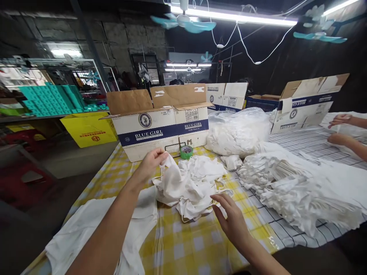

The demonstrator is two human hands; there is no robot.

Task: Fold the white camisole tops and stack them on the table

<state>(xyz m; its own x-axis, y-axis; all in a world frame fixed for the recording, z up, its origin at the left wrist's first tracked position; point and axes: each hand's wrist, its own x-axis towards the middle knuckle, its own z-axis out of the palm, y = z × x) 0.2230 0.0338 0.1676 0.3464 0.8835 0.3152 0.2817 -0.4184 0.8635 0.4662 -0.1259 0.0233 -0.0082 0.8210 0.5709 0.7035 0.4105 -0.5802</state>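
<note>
My left hand [151, 162] is closed in a pinch on the upper edge of a white garment [173, 173], raising part of it from a crumpled white pile [200, 172]. Thin straps or ties stick out around that pile. Near its lower right edge, my right hand [231, 219] has its fingers apart and holds nothing; whether the fingertips touch the cloth I cannot tell. Under my left forearm, more white garments [140, 221] lie spread flat. A roll of green tape [186, 152] sits just behind the pile.
An open Blue Girl carton [160, 131] stands behind the pile. Right of it are a clear bag of white cloth [237, 130] and a large stack of white garments [301, 191]. Another person's hands [341, 130] work at the far right. A yellow bag [88, 130] is beyond the table's left edge.
</note>
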